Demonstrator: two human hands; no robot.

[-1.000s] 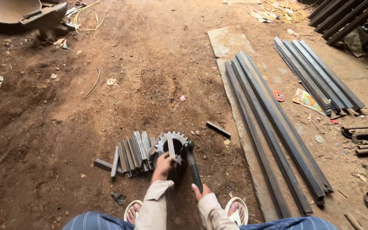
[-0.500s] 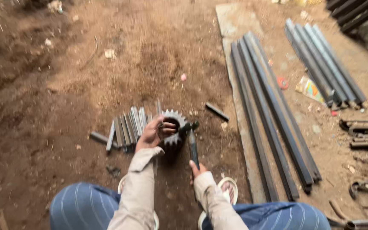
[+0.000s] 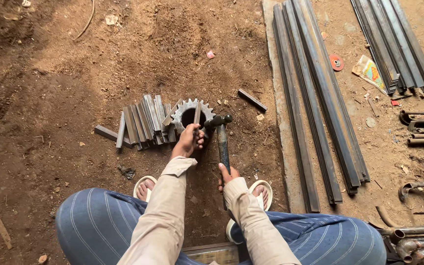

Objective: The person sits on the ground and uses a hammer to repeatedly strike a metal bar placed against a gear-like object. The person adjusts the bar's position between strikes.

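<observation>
Fingers of the left hand (image 3: 188, 141) pinched a short metal strip (image 3: 197, 118) upright on the toothed gear (image 3: 188, 115) lying on the dirt. The right hand (image 3: 227, 175) gripped the hammer (image 3: 221, 135), its palm hidden. Cut angle-iron pieces (image 3: 141, 125) lay beside the gear, with long steel bars (image 3: 315, 98) farther off.

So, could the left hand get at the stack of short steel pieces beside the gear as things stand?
Probably yes. The left hand rests at the toothed gear, holding a short strip upright there, and the stack of short angle pieces lies right beside it on bare dirt, nothing between. It would have to let go first.
</observation>
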